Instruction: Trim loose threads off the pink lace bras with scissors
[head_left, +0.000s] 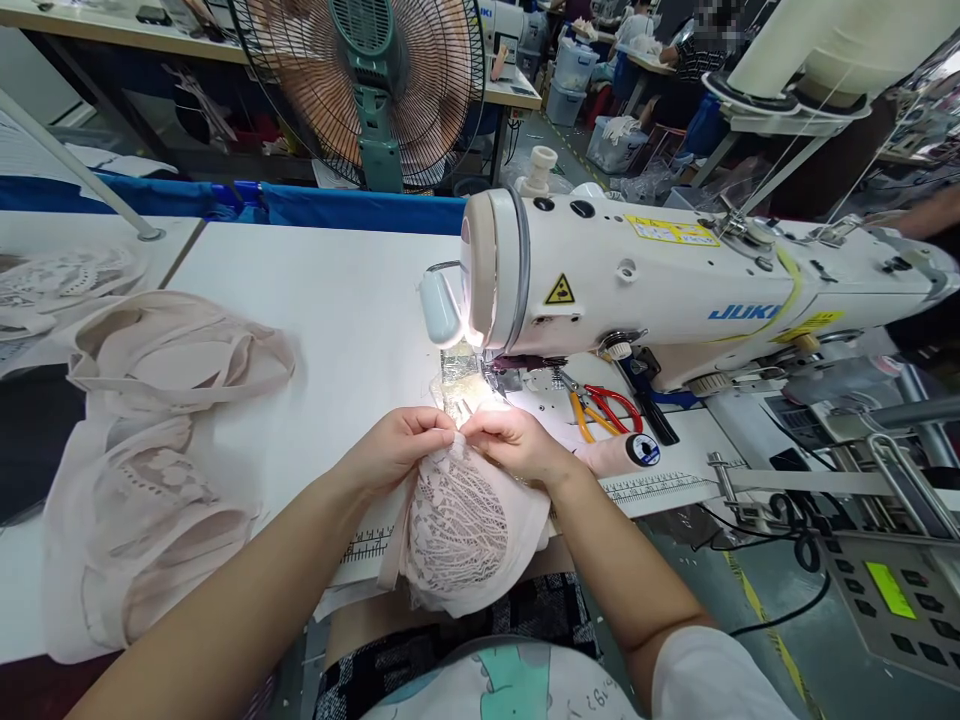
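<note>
A pale pink lace bra point(465, 525) hangs over the table's front edge toward my lap, its upper edge pinched between my hands. My left hand point(401, 445) grips that edge with thumb and forefinger. Close beside it, my right hand point(517, 440) pinches the same edge from the other side. Both hands sit just in front of the lit needle area of a white sewing machine point(585, 275). Part of the bra's fabric reaches toward the presser foot, but whether it lies under the foot I cannot tell.
More pale pink bras point(150, 480) lie piled at the left. Right of the needle are red-handled pliers point(615, 408), orange-handled scissors point(581, 415) and a thread spool point(619, 453). A control panel point(892, 590) is at lower right. A big fan point(367, 90) stands behind the table.
</note>
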